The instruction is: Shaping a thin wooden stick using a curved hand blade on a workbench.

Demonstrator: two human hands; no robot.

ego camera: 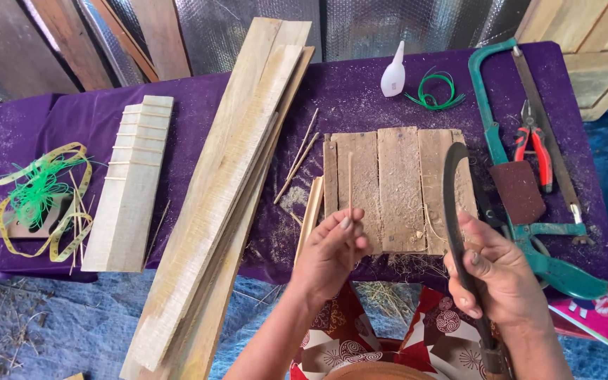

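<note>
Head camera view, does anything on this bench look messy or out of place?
Yes. Sawdust and loose shavings are scattered over the purple cloth around the small board panel, and the long planks lie askew, overhanging the front edge toward the floor.

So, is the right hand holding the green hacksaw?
No, the right hand grips a dark curved sickle blade, while the green hacksaw lies on the purple table beside it.

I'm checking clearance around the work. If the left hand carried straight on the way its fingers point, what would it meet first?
The left hand pinches a thin wooden sliver and points away from the body, so it would probably first meet the small slatted wooden panel lying on the purple cloth. Height above the panel is unclear.
</note>
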